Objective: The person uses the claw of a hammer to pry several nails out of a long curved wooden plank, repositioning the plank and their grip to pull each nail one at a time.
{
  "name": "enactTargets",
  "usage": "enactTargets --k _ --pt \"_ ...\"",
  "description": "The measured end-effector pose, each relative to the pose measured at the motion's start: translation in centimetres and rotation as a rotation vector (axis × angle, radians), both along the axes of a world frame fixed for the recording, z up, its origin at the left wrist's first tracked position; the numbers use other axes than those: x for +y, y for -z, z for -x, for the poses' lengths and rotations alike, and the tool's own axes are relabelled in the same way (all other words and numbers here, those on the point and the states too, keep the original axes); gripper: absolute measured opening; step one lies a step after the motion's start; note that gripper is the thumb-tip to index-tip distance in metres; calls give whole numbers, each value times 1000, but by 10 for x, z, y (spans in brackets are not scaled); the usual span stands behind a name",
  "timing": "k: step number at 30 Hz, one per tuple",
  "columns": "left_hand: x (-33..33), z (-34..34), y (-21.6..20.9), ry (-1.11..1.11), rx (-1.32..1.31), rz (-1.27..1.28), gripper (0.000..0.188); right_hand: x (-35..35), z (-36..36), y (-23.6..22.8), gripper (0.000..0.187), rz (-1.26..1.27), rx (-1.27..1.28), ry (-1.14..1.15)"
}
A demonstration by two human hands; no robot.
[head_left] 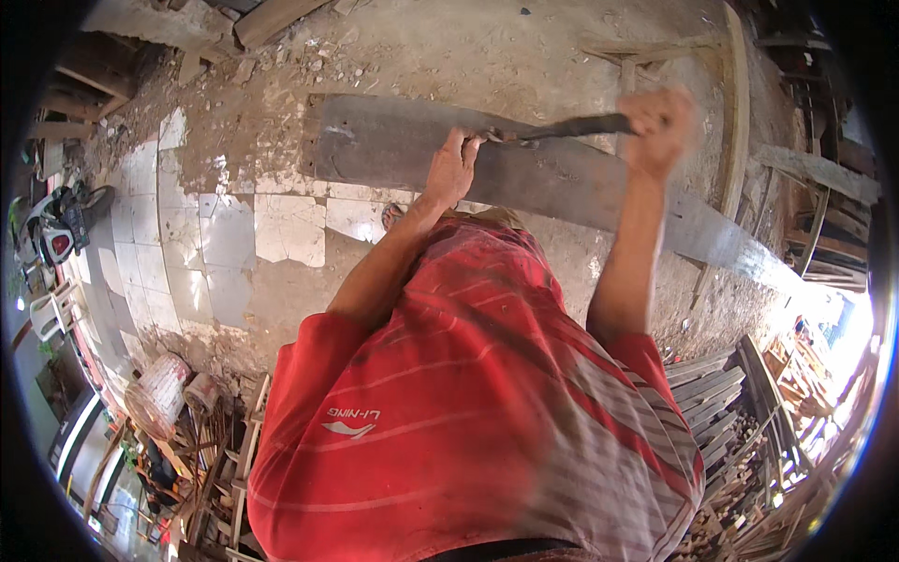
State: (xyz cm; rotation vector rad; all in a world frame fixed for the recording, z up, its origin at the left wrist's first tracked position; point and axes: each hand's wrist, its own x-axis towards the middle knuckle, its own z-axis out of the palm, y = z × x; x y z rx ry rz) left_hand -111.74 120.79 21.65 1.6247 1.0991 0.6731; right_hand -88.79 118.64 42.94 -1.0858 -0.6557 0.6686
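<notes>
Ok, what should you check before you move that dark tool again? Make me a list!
1. Right hand gripping the dark tool: ok, wrapped around its handle.
2. Left hand away from the tool's far end: not ok, right beside it.
3. Hands covered: not ok, both bare.
4. Far end touching the grey board: cannot tell.
5. Board steady: cannot tell.

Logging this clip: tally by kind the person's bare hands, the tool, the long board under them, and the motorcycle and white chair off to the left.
Hands: 2 (left hand, right hand)
Dark long-handled tool: 1
Long dark board: 1
Motorcycle: 1
White chair: 1
Total: 6
</notes>
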Motion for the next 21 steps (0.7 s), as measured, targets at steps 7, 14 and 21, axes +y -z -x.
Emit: enactTargets --k 7,14,21 --pt "5 -33 -26 194 -4 -30 22 -134 -98 51 37 -259 439 240" --pt "11 -62 -10 362 286 13 31 -157 -60 55 38 -187 407 595" --pt "15 -68 -10 525 90 21 23 -179 -21 43 36 -295 398 664"
